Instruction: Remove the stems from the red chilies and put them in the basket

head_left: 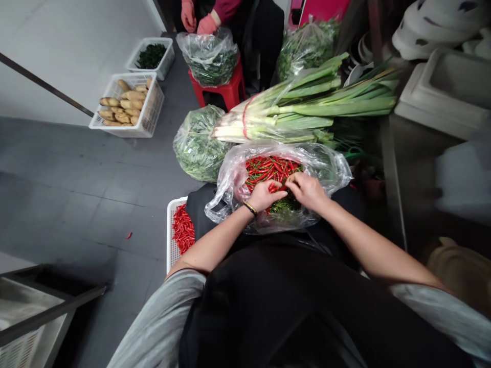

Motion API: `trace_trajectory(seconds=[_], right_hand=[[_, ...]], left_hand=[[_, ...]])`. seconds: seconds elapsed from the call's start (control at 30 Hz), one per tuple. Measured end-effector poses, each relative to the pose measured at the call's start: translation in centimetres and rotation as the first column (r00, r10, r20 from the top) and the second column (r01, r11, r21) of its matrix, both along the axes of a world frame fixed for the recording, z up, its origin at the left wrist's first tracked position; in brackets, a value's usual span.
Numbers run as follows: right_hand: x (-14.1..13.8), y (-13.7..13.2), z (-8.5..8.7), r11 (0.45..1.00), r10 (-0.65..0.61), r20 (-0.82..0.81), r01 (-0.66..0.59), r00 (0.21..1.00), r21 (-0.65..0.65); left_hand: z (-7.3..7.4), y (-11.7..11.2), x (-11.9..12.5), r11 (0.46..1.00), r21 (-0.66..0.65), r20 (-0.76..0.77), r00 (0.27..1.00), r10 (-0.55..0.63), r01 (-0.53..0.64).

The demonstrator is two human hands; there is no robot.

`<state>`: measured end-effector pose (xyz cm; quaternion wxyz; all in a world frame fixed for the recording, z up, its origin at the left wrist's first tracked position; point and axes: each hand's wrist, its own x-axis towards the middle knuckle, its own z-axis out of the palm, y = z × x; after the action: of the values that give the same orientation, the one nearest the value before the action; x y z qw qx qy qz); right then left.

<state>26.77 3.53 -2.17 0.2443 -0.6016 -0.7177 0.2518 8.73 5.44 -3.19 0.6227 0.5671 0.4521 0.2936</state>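
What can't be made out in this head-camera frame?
All from the head view:
- What the left hand and right hand hold: their fingers hide it.
- Red-chili crate: the person's dark lap hides most of it.
- Co-worker's body: cut off by the top edge.
- White object: blurred.

Gray tile floor (76, 168), big squares, dark patches. White wall (76, 51) up top, thin dark rail (46, 84) slanting across it. Small red plastic stool (238, 87) on floor. White tub (448, 87) at right. Dark metal cart (49, 316) in low left corner.
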Motion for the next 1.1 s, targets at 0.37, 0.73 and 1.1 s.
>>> trace_trajectory(seconds=[0.37,0.73,1.1], right_hand=[[1.4,-0.6,-1.0,0.884,-0.376,-0.505,0.138,0.777,-0.446],[1.6,3.6,-1.1,0.951,-0.121,0.585,0.263,0.802,-0.164],[-1.8,-4.4,-0.3,0.814,0.328,0.067,-0.246,0.942,-0.526]], left_hand=[[2.3,-2.0,-2.7,0.998,0.011,0.266,0.961,-0.069,0.068],[0.8,-0.9,-2.8,0.814,-0.574,0.443,0.869,0.22,0.087],[-0.6,-2.9,-0.9,0.983,-0.174,0.175,0.98,0.096,-0.065]])
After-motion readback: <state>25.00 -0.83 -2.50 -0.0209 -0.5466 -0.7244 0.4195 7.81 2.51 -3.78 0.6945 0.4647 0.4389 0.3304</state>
